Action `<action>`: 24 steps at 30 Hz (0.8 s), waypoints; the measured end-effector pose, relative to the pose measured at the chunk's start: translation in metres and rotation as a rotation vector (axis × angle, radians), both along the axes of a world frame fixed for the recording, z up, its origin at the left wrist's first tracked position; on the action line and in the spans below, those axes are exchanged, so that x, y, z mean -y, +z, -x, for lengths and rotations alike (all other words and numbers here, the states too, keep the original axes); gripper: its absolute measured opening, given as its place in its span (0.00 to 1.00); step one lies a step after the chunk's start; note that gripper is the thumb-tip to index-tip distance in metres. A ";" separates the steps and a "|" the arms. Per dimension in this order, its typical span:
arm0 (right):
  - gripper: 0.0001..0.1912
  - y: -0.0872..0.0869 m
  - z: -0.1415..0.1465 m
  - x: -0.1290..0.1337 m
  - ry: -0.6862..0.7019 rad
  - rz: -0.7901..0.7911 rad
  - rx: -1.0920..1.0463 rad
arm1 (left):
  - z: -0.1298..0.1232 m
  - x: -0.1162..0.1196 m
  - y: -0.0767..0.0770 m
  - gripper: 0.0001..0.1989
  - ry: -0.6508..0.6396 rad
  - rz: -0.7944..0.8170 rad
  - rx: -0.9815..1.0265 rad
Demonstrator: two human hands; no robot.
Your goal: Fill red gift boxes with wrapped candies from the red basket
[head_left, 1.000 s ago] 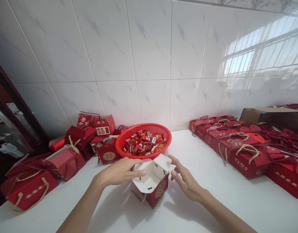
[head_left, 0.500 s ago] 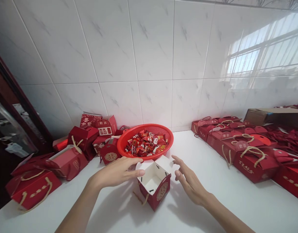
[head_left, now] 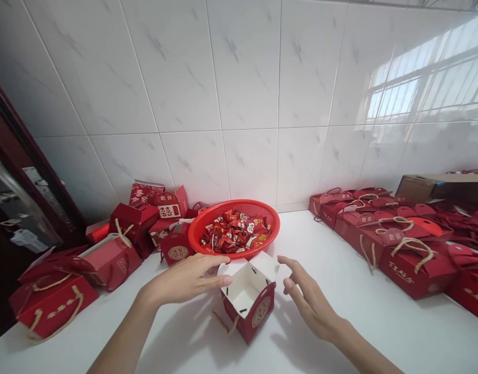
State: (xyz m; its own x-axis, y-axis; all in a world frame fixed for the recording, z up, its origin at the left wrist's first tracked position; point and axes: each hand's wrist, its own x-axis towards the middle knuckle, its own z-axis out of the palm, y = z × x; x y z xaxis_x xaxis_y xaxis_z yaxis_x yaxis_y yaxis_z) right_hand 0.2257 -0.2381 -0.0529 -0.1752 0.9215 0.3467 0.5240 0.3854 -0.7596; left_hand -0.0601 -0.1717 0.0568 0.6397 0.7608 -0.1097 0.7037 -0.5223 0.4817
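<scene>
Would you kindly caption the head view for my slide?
Left hand and right hand flank an open red box before a basket of wrapped candies.

On a smooth white tabletop (head_left: 312,249), an open red cardboard gift box with a white interior (head_left: 246,293) stands between the bare left hand (head_left: 188,278) and the bare right hand (head_left: 306,293), in front of a round red plastic basket (head_left: 275,228) of red-wrapped sweets (head_left: 233,228).

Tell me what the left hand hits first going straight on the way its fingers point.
The left hand would probably meet the raised white flap of the open box first. Depth is unclear, so its fingertips may already touch it.
</scene>
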 end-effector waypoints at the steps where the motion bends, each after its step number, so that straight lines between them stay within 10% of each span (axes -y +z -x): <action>1: 0.24 0.000 0.000 0.000 -0.004 0.000 -0.007 | 0.001 0.000 0.000 0.27 0.004 0.005 0.001; 16: 0.25 0.005 0.002 0.004 -0.057 -0.076 -0.123 | 0.011 -0.029 -0.001 0.26 0.284 -0.209 0.171; 24: 0.22 0.007 0.001 0.000 -0.109 -0.148 -0.150 | -0.045 -0.093 -0.005 0.28 0.009 -0.103 -0.157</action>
State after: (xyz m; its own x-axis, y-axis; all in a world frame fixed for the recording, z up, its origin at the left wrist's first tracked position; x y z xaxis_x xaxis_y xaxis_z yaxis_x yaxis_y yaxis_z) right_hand 0.2248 -0.2376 -0.0462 -0.0140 0.8695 0.4938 0.4537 0.4455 -0.7718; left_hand -0.0149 -0.0783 0.0522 0.6143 0.7785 -0.1287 0.7706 -0.5569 0.3099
